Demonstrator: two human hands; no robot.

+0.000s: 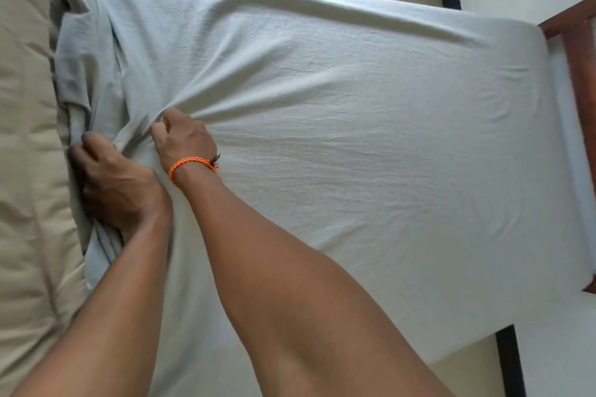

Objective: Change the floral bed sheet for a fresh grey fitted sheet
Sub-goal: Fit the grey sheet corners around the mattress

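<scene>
- Right hand (183, 138) clenches a gather of the grey sheet (354, 126); left hand (106, 184) grips its bunched edge beside the beige bedding (25, 138).
- Sheet runs long toward the headboard (577, 42), already fitted there; the slack end is nearest the left hand.

Both hands gripped bunched folds of the grey fitted sheet (354, 106), the left hand (106, 184) beside the right hand (185, 142), near a beige duvet (22, 138).
</scene>
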